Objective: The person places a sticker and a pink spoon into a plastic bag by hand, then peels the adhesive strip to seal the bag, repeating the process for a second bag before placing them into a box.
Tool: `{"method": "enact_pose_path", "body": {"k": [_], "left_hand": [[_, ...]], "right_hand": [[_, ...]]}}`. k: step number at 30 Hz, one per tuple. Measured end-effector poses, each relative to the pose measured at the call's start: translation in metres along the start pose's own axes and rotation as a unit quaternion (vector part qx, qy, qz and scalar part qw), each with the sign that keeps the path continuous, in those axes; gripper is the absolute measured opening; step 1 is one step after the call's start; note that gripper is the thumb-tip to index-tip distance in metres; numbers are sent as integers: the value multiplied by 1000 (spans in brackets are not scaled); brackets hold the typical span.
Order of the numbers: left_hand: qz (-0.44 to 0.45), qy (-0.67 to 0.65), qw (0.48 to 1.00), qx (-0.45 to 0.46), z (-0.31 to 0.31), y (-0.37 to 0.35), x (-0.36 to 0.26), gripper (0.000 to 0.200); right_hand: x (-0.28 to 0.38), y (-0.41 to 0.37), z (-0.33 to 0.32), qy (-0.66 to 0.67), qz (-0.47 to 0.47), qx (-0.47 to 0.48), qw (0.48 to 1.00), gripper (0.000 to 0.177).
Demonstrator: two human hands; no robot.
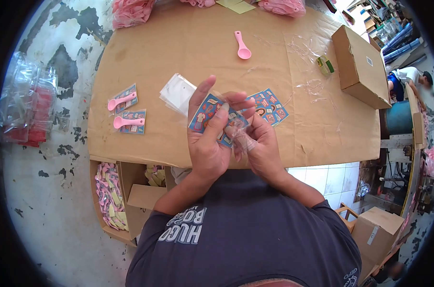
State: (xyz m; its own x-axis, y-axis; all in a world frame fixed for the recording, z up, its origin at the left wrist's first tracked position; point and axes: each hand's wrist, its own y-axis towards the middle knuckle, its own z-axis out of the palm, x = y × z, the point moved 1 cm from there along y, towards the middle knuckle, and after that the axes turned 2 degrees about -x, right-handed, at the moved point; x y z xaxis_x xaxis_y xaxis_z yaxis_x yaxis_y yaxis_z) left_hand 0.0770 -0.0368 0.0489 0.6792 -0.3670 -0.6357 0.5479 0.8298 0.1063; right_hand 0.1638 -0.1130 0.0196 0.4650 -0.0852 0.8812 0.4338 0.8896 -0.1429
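Note:
Above the table's near edge, my left hand [208,148] grips a blue printed card [199,120], its thumb pressed across the face. Close against it, my right hand [265,146] pinches a crumpled clear plastic bag [243,138] at the card's lower right. How far the card sits inside the bag cannot be made out. More blue printed cards [276,107] lie just beyond my right hand. A stack of clear-white plastic bags [177,93] rests beyond my left hand. Farther off lies a loose pink scoop spoon [243,50].
Two bagged cards with pink spoons [129,122] lie at the table's left. A tape roll [325,66], plastic scraps [312,88] and a cardboard box [360,67] are on the right. Pink bundles [133,12] line the far edge. Below left stands an open carton [110,196]. Another person [411,79] bends at far right.

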Motion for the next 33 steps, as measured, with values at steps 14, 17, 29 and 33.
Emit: {"method": "enact_pose_path", "body": {"k": [14,17,29,33], "left_hand": [[-11,-45,997,-60,-64,8,-25,48],[6,-117,985,-123,-108,15,-38,47],[-13,-127,974,-187,-141,-7,-52,45],[-10,-106,979,-171,-143,-10,-53,44]], "right_hand": [[-2,2,-10,-302,-192,38,933,13],[41,6,-15,-283,-127,81,947,10],[123,121,-83,-803,-307,-175,480,17],[114,156,-58,-751,-332,-21,571,28]]}}
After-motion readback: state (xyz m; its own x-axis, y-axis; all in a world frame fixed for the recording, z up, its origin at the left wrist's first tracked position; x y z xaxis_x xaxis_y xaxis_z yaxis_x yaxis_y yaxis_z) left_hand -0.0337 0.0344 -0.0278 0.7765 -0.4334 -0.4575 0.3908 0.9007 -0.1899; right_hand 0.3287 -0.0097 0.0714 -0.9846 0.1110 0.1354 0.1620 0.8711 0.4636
